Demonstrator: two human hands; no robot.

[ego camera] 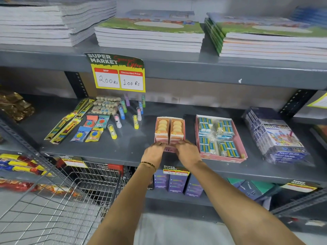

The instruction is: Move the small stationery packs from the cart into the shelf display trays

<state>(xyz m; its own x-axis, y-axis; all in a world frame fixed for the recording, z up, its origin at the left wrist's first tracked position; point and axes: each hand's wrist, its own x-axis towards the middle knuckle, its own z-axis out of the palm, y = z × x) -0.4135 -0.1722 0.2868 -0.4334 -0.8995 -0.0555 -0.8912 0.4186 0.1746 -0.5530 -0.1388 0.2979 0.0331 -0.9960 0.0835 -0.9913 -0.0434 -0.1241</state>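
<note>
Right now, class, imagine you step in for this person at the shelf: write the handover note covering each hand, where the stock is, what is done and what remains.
Left hand and right hand: both rest on the front edge of the small pink display tray on the middle shelf; neither hand holds a loose pack.
That tray holds two rows of round orange eraser packs.
The larger pink tray to its right is filled with blue-and-white packs.
The wire cart stands lower left; its visible part shows no packs.
Left: square up the small tray, then check the cart for leftovers.
</note>
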